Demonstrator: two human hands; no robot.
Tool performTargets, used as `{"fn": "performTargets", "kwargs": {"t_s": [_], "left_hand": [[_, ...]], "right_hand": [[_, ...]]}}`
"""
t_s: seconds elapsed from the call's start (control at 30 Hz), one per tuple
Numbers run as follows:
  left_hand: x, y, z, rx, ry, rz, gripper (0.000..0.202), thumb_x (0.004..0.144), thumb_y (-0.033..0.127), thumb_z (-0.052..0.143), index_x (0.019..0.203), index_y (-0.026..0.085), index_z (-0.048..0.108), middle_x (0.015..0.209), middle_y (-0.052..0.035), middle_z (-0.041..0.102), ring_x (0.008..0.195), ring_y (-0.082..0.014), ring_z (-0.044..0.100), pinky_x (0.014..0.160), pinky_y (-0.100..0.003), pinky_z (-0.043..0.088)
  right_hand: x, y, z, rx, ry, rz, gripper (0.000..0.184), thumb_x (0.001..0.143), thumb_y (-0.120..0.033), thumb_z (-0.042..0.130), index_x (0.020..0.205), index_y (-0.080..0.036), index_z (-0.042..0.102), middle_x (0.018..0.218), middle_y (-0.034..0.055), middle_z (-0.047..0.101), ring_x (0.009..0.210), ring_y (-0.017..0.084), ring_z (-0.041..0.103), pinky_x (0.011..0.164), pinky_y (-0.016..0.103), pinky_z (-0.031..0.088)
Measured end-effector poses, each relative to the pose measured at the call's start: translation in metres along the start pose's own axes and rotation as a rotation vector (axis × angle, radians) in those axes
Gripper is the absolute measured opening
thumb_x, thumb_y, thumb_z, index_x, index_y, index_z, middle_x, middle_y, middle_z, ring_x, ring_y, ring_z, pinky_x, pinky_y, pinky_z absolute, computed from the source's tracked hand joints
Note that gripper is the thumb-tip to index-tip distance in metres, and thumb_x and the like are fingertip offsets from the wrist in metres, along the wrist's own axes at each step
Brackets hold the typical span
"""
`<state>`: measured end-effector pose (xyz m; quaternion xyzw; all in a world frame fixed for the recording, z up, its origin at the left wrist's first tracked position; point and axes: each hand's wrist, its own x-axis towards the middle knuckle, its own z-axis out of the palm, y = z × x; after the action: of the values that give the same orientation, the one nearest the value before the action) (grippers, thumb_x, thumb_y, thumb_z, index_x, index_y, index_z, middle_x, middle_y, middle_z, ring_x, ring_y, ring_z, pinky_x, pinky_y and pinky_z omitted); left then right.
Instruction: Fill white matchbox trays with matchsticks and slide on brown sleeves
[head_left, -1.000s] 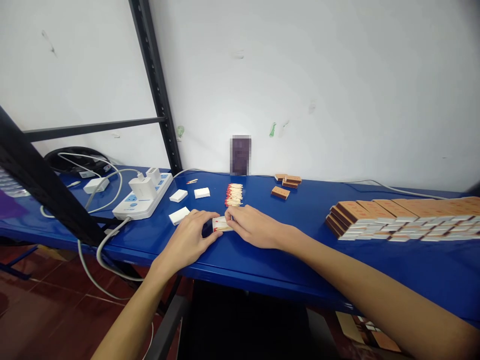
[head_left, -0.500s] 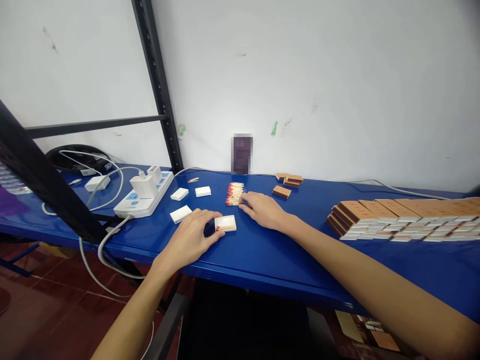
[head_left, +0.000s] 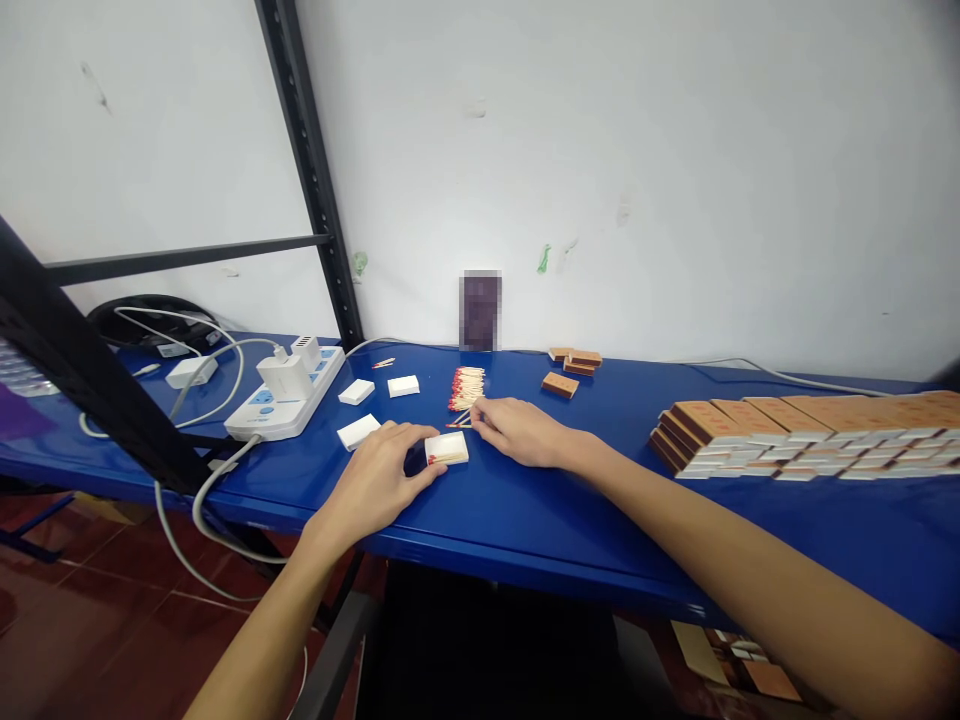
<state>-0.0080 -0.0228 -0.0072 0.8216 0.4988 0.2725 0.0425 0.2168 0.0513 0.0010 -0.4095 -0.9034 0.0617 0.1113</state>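
Observation:
Thumb and fingers of my left hand (head_left: 390, 462) grip the left end of a white matchbox tray (head_left: 455, 449), which lies on the blue table. A few red-tipped matches lie along its near side. My right hand (head_left: 517, 430) pinches matchsticks (head_left: 460, 424) between thumb and fingers, just beyond the tray's right end; how many cannot be told. Their red heads point left. Right behind them lies a pile of matches (head_left: 468, 386). Several white trays, such as this tray (head_left: 359, 432), lie left of the pile.
Brown matchboxes (head_left: 560, 385) lie at the back, and a long stack of matchboxes (head_left: 780, 430) stands on the right. A power strip (head_left: 289, 395) with plugs and cables lies left, beside a black metal post (head_left: 311, 170). A white wall closes off the back.
My right hand has drawn matchsticks from the pile toward me, nearer the tray. My left hand keeps its grip on the tray. The view has shifted slightly.

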Motion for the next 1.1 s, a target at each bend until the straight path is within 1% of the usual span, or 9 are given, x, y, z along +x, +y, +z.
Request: {"fn": "performTargets", "kwargs": {"t_s": [0.13,0.3,0.37,0.53,0.63,0.77,0.87,0.93,1.1], "left_hand": [[0.0,-0.002,0.001,0.003,0.01,-0.028,0.032,0.088,0.039,0.061,0.117,0.024,0.061,0.106,-0.0022,0.069,0.092,-0.0235,0.061,0.08,-0.037,0.047],[0.0,-0.002,0.002,-0.006,0.007,-0.039,0.032,0.088,0.038,0.061,0.116,0.023,0.062,0.107,-0.0032,0.069,0.094,-0.0238,0.061,0.082,-0.037,0.047],[0.0,-0.001,0.001,-0.008,0.006,-0.042,0.032,0.088,0.038,0.061,0.116,0.023,0.062,0.106,-0.0031,0.069,0.094,-0.0237,0.061,0.082,-0.037,0.047],[0.0,-0.001,0.0,-0.013,0.006,-0.029,0.031,0.087,0.038,0.062,0.114,0.023,0.063,0.105,-0.0021,0.069,0.094,-0.0227,0.06,0.082,-0.036,0.047],[0.0,0.0,0.0,-0.014,0.011,-0.019,0.031,0.087,0.037,0.062,0.115,0.023,0.062,0.105,-0.0018,0.069,0.092,-0.0221,0.06,0.08,-0.036,0.047],[0.0,0.001,-0.001,-0.015,-0.007,0.022,0.029,0.088,0.036,0.06,0.113,0.022,0.061,0.104,-0.0022,0.068,0.091,-0.0221,0.059,0.081,-0.037,0.047],[0.0,0.004,-0.002,-0.03,-0.041,0.089,0.026,0.087,0.033,0.061,0.111,0.023,0.061,0.102,-0.0024,0.067,0.092,-0.0222,0.057,0.082,-0.037,0.046],[-0.001,0.006,-0.002,-0.043,-0.05,0.124,0.025,0.086,0.031,0.061,0.11,0.023,0.061,0.102,-0.0027,0.067,0.093,-0.0224,0.056,0.083,-0.037,0.046],[-0.001,0.008,-0.004,-0.039,-0.06,0.127,0.024,0.085,0.031,0.061,0.107,0.023,0.061,0.1,-0.003,0.066,0.091,-0.0225,0.056,0.083,-0.037,0.046]], "right_hand": [[-0.006,-0.012,-0.004,0.05,0.031,-0.1,0.015,0.098,-0.029,0.037,0.096,-0.02,0.049,0.08,0.0027,0.062,0.067,0.015,0.053,0.06,0.025,0.03],[-0.008,-0.016,-0.008,0.042,0.097,-0.075,0.012,0.097,-0.025,0.038,0.097,-0.019,0.049,0.077,0.0015,0.06,0.062,0.013,0.048,0.059,0.025,0.028],[-0.009,-0.016,-0.008,0.047,0.089,-0.089,0.012,0.097,-0.025,0.04,0.096,-0.02,0.051,0.076,0.0008,0.06,0.061,0.013,0.048,0.059,0.025,0.027],[-0.01,-0.019,-0.008,0.041,0.037,-0.205,0.015,0.097,-0.027,0.042,0.092,-0.02,0.055,0.074,0.0003,0.06,0.064,0.012,0.049,0.059,0.024,0.026],[-0.009,-0.017,-0.007,0.057,0.102,-0.178,0.015,0.097,-0.026,0.042,0.094,-0.021,0.055,0.077,0.0005,0.062,0.066,0.013,0.051,0.06,0.024,0.028],[-0.002,-0.008,0.001,0.065,0.149,-0.065,0.015,0.098,-0.029,0.043,0.099,-0.021,0.056,0.085,0.0022,0.065,0.072,0.014,0.056,0.062,0.025,0.03],[0.006,-0.004,0.008,0.049,0.111,-0.027,0.014,0.097,-0.031,0.047,0.101,-0.022,0.057,0.091,0.0029,0.067,0.082,0.017,0.059,0.065,0.025,0.032],[0.009,-0.005,0.01,0.036,0.082,-0.035,0.012,0.096,-0.029,0.047,0.098,-0.023,0.057,0.094,0.0029,0.067,0.085,0.017,0.06,0.065,0.025,0.032],[0.01,-0.009,0.008,-0.027,0.023,-0.05,0.012,0.098,-0.025,0.041,0.093,-0.021,0.052,0.095,0.0042,0.067,0.084,0.018,0.061,0.062,0.026,0.031]]}}
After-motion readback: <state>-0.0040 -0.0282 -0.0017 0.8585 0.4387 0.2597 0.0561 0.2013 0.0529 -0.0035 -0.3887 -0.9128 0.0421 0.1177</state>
